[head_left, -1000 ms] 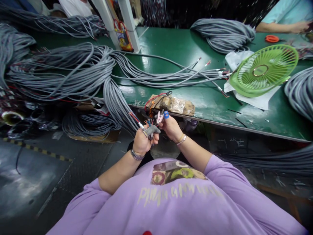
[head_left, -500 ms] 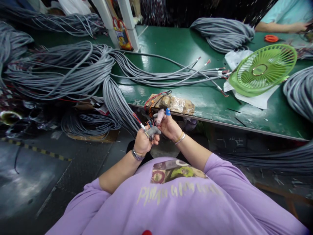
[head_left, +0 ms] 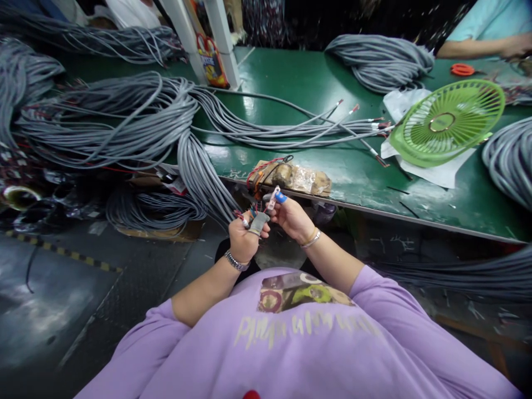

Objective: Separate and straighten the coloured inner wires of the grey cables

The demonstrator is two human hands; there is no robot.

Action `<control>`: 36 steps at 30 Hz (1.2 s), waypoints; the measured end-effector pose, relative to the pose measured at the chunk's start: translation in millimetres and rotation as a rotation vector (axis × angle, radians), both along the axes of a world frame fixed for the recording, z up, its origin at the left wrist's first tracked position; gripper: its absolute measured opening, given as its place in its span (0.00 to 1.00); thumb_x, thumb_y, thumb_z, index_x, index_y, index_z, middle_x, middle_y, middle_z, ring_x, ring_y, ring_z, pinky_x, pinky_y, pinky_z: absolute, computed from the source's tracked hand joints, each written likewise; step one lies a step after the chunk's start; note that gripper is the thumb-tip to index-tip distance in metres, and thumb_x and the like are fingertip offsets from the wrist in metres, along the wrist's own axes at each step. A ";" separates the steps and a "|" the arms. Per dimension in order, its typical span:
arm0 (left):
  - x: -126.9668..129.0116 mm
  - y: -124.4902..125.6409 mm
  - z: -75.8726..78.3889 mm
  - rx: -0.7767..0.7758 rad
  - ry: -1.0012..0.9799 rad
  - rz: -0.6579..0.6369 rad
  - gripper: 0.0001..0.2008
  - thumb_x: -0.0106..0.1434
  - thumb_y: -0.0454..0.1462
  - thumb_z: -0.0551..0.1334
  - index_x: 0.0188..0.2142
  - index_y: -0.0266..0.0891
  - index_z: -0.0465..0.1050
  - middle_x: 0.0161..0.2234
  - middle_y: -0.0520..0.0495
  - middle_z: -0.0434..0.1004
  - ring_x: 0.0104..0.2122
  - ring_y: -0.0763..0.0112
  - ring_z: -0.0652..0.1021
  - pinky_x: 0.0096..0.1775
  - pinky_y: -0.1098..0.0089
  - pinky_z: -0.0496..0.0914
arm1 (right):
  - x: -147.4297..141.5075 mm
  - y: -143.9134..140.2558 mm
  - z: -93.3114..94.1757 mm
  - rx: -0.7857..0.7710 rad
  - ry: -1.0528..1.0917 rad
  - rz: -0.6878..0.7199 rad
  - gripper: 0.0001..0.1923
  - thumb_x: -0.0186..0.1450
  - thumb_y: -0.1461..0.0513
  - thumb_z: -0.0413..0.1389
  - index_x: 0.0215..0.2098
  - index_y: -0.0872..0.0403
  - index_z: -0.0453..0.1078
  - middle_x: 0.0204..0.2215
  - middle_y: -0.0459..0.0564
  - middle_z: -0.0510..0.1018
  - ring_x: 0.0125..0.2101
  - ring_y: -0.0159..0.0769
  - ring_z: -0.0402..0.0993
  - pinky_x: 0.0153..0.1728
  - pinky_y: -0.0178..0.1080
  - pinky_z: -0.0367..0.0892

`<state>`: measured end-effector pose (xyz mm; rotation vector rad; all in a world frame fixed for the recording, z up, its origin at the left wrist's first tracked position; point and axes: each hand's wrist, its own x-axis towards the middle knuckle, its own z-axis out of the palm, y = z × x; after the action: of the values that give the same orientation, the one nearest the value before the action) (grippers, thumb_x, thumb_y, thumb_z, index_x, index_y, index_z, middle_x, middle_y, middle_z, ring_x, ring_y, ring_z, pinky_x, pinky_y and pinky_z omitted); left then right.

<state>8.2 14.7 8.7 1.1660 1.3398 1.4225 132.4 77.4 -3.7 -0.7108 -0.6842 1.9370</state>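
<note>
left hand [head_left: 242,238] grips cable end [head_left: 258,221]; right hand [head_left: 292,217] pinches clip [head_left: 273,197].

Light came from overhead and was fairly bright on the green tabletop [head_left: 332,77], which threw back pale glare patches near its front edge and by the white posts [head_left: 218,39]. The floor [head_left: 62,310] below lay dim and shadowed. Wide-angle distortion bent the table edge and stretched the corners. The far background was dark; the edges of the picture looked soft.
</note>
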 end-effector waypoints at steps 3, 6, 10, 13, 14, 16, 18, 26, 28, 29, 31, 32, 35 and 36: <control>1.3 2.0 0.0 -0.013 0.024 0.015 0.12 0.57 0.45 0.65 0.28 0.36 0.74 0.19 0.52 0.75 0.15 0.77 0.73 0.18 0.77 0.64 | -2.8 0.1 -3.0 -0.009 -0.026 -0.032 0.23 0.55 0.45 0.62 0.32 0.56 0.71 0.24 0.43 0.72 0.21 0.23 0.62 0.21 0.29 0.58; 1.4 5.0 -0.8 -0.018 0.024 0.030 0.12 0.56 0.44 0.65 0.27 0.36 0.73 0.19 0.52 0.75 0.15 0.77 0.73 0.18 0.77 0.64 | -5.1 1.5 -2.2 -0.045 -0.011 -0.046 0.24 0.54 0.44 0.63 0.30 0.56 0.70 0.23 0.43 0.71 0.21 0.24 0.62 0.20 0.29 0.58; 0.5 8.0 -2.2 -0.018 0.028 0.029 0.12 0.57 0.43 0.64 0.27 0.36 0.73 0.19 0.52 0.75 0.15 0.77 0.73 0.17 0.77 0.63 | -6.0 1.9 2.9 -0.076 0.016 -0.047 0.23 0.54 0.45 0.63 0.30 0.56 0.71 0.23 0.44 0.72 0.22 0.25 0.65 0.21 0.29 0.61; 1.0 7.8 -2.2 -0.033 0.039 0.018 0.12 0.57 0.44 0.64 0.27 0.36 0.73 0.18 0.52 0.75 0.14 0.77 0.72 0.17 0.77 0.63 | -6.3 1.4 5.0 -0.088 0.008 -0.059 0.21 0.57 0.45 0.61 0.31 0.55 0.71 0.25 0.46 0.75 0.23 0.27 0.68 0.23 0.30 0.64; 1.4 7.4 -2.0 -0.038 0.048 0.011 0.12 0.57 0.44 0.64 0.27 0.36 0.73 0.18 0.52 0.74 0.14 0.77 0.72 0.17 0.77 0.63 | -6.7 1.3 5.0 -0.087 0.007 -0.065 0.21 0.58 0.45 0.61 0.32 0.55 0.72 0.25 0.46 0.75 0.24 0.27 0.68 0.23 0.31 0.65; 2.3 6.6 -1.9 -0.044 0.071 -0.006 0.13 0.58 0.44 0.64 0.28 0.36 0.73 0.18 0.52 0.74 0.14 0.78 0.72 0.17 0.77 0.63 | -7.6 1.4 4.1 -0.087 0.009 -0.073 0.20 0.59 0.46 0.60 0.33 0.55 0.72 0.26 0.46 0.76 0.24 0.27 0.69 0.24 0.31 0.65; 3.0 5.8 -2.0 -0.049 0.089 -0.019 0.13 0.58 0.44 0.63 0.27 0.36 0.73 0.18 0.52 0.74 0.15 0.77 0.72 0.17 0.77 0.63 | -8.5 1.6 2.7 -0.086 0.011 -0.081 0.20 0.59 0.46 0.60 0.34 0.55 0.73 0.27 0.47 0.76 0.24 0.28 0.69 0.24 0.31 0.65; -1.9 -3.2 -5.5 -0.107 -0.019 -0.037 0.14 0.57 0.45 0.64 0.27 0.36 0.72 0.18 0.51 0.74 0.14 0.78 0.72 0.16 0.78 0.60 | 4.6 -1.4 -0.9 -0.167 0.037 -0.008 0.27 0.60 0.39 0.53 0.34 0.54 0.73 0.28 0.48 0.76 0.26 0.28 0.69 0.24 0.31 0.64; -6.2 -5.2 -8.0 -0.142 -0.088 -0.045 0.14 0.56 0.46 0.65 0.27 0.36 0.73 0.18 0.51 0.74 0.14 0.78 0.71 0.15 0.78 0.58 | 12.3 -2.9 -3.8 -0.197 0.010 -0.018 0.27 0.61 0.40 0.52 0.33 0.54 0.72 0.30 0.48 0.77 0.26 0.28 0.69 0.24 0.31 0.64; -8.6 -5.6 -9.1 -0.163 -0.128 -0.054 0.14 0.56 0.46 0.65 0.27 0.35 0.73 0.17 0.51 0.74 0.14 0.78 0.71 0.15 0.78 0.56 | 16.4 -4.0 -5.7 -0.216 -0.009 -0.030 0.26 0.62 0.40 0.52 0.33 0.54 0.72 0.30 0.49 0.77 0.26 0.28 0.70 0.24 0.31 0.64; -13.0 -5.8 -10.3 -0.204 -0.211 -0.095 0.16 0.54 0.47 0.66 0.28 0.35 0.74 0.19 0.49 0.75 0.15 0.76 0.73 0.16 0.77 0.57 | 25.1 -7.3 -10.0 -0.257 -0.047 -0.055 0.24 0.62 0.42 0.53 0.33 0.55 0.72 0.31 0.48 0.78 0.26 0.28 0.70 0.24 0.30 0.64; -14.6 -5.9 -10.0 -0.214 -0.255 -0.123 0.17 0.54 0.48 0.66 0.30 0.34 0.75 0.21 0.48 0.77 0.18 0.74 0.75 0.17 0.77 0.59 | 29.8 -9.8 -12.1 -0.270 -0.063 -0.065 0.23 0.62 0.44 0.54 0.33 0.55 0.73 0.30 0.48 0.77 0.25 0.27 0.70 0.24 0.30 0.64; -16.7 -8.5 -5.2 -0.171 -0.395 -0.203 0.21 0.52 0.50 0.67 0.37 0.35 0.77 0.32 0.42 0.82 0.33 0.66 0.81 0.29 0.74 0.70 | 45.7 -20.4 -17.3 -0.259 -0.103 -0.087 0.19 0.62 0.48 0.57 0.35 0.55 0.74 0.27 0.45 0.76 0.24 0.25 0.68 0.23 0.29 0.63; -16.6 -10.2 -2.5 -0.161 -0.434 -0.228 0.22 0.53 0.51 0.66 0.38 0.35 0.77 0.36 0.40 0.82 0.38 0.63 0.81 0.34 0.72 0.72 | 51.6 -24.6 -18.7 -0.244 -0.118 -0.100 0.18 0.62 0.49 0.57 0.35 0.55 0.74 0.27 0.45 0.76 0.23 0.25 0.68 0.23 0.29 0.63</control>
<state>-8.4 4.6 6.2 0.8152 0.9640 1.2836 184.0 52.8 -22.4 -0.9982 -0.4772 1.9155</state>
